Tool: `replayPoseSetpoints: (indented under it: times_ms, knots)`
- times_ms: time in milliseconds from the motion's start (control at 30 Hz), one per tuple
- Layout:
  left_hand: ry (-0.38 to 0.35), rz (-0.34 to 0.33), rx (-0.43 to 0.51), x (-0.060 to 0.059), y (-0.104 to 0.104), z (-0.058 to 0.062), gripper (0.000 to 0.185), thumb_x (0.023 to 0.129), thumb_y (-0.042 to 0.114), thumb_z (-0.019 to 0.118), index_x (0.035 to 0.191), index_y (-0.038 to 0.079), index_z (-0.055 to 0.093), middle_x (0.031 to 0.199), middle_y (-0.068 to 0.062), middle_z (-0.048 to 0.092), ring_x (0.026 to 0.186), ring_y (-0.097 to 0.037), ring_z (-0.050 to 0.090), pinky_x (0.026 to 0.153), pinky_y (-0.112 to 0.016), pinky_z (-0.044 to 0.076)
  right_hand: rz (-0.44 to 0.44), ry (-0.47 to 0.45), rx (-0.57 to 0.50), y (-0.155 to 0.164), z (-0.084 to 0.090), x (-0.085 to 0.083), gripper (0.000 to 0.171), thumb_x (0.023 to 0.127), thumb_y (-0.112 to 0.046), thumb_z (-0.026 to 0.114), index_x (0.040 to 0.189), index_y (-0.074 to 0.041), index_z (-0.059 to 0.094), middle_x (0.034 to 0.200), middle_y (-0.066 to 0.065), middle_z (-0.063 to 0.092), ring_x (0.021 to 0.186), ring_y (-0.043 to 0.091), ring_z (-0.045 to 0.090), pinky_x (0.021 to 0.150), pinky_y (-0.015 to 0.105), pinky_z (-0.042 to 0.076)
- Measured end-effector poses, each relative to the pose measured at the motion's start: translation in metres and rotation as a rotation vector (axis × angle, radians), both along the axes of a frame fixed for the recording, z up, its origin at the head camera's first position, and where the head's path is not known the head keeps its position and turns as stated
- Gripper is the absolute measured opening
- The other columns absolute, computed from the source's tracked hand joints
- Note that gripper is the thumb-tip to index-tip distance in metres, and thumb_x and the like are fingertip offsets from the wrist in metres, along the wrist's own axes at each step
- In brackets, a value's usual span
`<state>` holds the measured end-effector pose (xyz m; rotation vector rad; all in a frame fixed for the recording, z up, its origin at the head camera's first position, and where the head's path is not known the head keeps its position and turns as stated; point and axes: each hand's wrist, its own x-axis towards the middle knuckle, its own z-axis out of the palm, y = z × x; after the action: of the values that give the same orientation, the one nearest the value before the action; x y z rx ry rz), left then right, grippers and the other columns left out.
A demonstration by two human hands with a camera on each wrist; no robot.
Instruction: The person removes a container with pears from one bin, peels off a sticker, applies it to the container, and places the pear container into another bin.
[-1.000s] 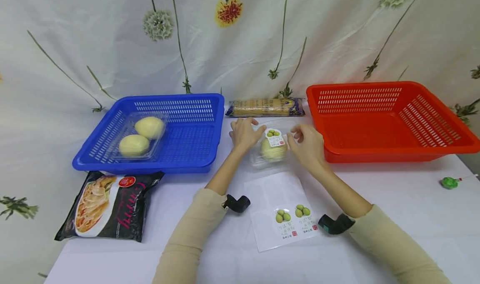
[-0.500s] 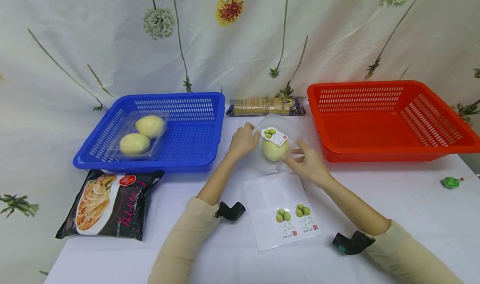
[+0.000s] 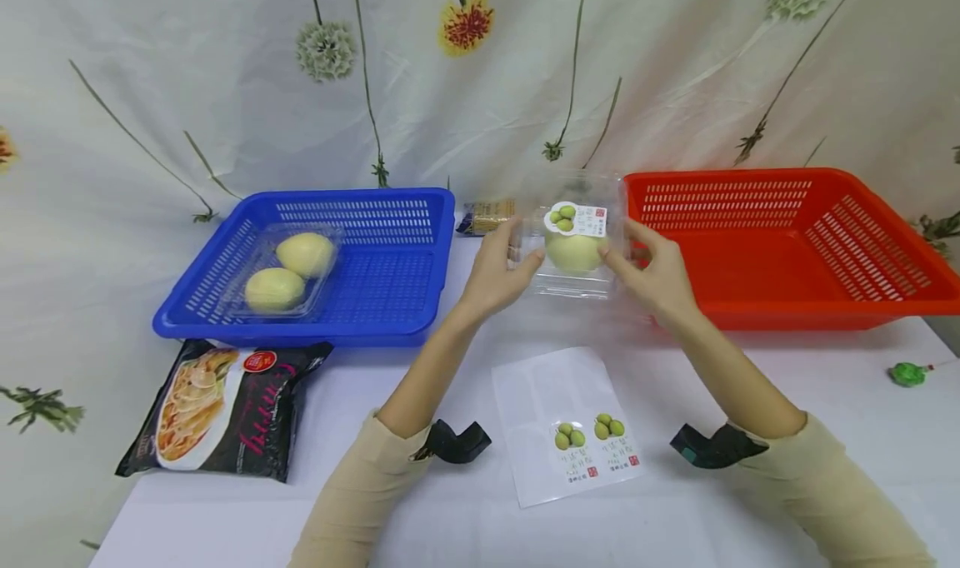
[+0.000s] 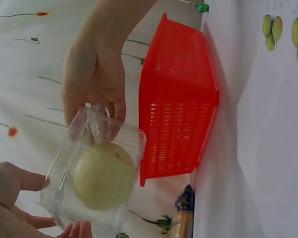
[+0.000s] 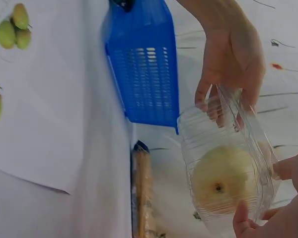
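Observation:
Between both hands, raised off the table, is a clear plastic clamshell box (image 3: 573, 286) with a round pale yellow-green fruit (image 4: 103, 176) inside. A white label with printed green fruit (image 3: 576, 218) sits on its lid. My left hand (image 3: 497, 272) grips the box's left side, thumb on the near face. On the opposite side my right hand (image 3: 654, 275) holds it the same way. Both wrist views show fingers curled under the box. Below lies a white sticker sheet (image 3: 551, 385) bearing two more fruit labels.
A blue basket (image 3: 375, 331) at left holds a clear box with two yellow fruits (image 3: 274, 290). The red basket (image 3: 780, 308) stands at right. A black noodle bag (image 3: 217, 410), a noodle packet (image 3: 486, 216) behind the box, and a green lollipop (image 3: 909, 374) lie around.
The box has gone from lying on the table to being lifted and tilted up by both hands. The label on its lid has turned with it. Baskets and sheet stay put.

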<state>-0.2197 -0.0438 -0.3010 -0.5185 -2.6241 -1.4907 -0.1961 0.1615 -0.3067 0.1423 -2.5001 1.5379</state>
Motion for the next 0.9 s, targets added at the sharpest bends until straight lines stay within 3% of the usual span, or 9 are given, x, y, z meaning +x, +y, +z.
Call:
replayPoseSetpoints:
  times_ms: [67,200,300,467,700,900]
  knots:
    - [0.018,-0.052,0.054,0.002,0.007,0.005,0.063,0.089,0.015,0.06,0.143,-0.001,0.033,0.117,-0.021,0.047,0.102,-0.028,0.048,0.08,-0.034,0.047,-0.035,-0.013,-0.029,0.012,0.009,-0.003,0.055,0.092,-0.026,0.059,0.14,-0.003,0.044,0.126,0.02,0.054,0.096,0.026,0.054,0.061,0.012,0.048]
    - [0.035,-0.137,0.106,0.001,0.025,0.011,0.066,0.088,0.016,0.064,0.144,0.001,0.032,0.126,-0.019,0.045,0.107,-0.025,0.046,0.077,-0.026,0.047,-0.086,-0.084,-0.053,0.037,0.023,-0.008,0.056,0.094,-0.036,0.054,0.143,-0.011,0.041,0.134,0.015,0.048,0.104,0.019,0.047,0.072,0.01,0.046]
    - [0.036,-0.169,0.117,-0.005,0.04,0.013,0.068,0.087,0.016,0.066,0.144,0.002,0.032,0.132,-0.017,0.043,0.108,-0.024,0.045,0.076,-0.021,0.045,-0.092,-0.133,-0.075,0.056,0.029,-0.011,0.059,0.094,-0.041,0.051,0.144,-0.012,0.039,0.14,0.014,0.043,0.108,0.018,0.045,0.079,0.011,0.045]
    - [0.031,-0.205,0.133,-0.014,0.067,0.015,0.068,0.084,0.014,0.068,0.143,0.002,0.037,0.133,-0.016,0.044,0.104,-0.021,0.046,0.073,-0.018,0.044,-0.143,-0.222,-0.082,0.083,0.034,-0.014,0.061,0.092,-0.046,0.051,0.144,-0.018,0.039,0.141,0.011,0.041,0.106,0.014,0.044,0.077,0.01,0.044]
    - [-0.084,-0.204,0.183,-0.024,0.1,0.012,0.064,0.083,0.016,0.071,0.14,0.006,0.044,0.122,-0.012,0.053,0.086,-0.015,0.053,0.063,-0.016,0.045,-0.212,-0.28,-0.096,0.114,0.034,-0.018,0.065,0.089,-0.051,0.052,0.145,-0.022,0.037,0.143,0.006,0.038,0.116,0.017,0.037,0.073,0.009,0.045]
    - [-0.196,-0.134,0.147,-0.032,0.128,0.005,0.064,0.081,0.018,0.074,0.139,0.014,0.047,0.132,-0.002,0.052,0.08,-0.009,0.055,0.062,-0.016,0.05,-0.251,-0.279,-0.14,0.13,0.027,-0.02,0.065,0.09,-0.048,0.052,0.145,-0.016,0.038,0.129,-0.001,0.045,0.102,0.009,0.041,0.071,0.008,0.045]
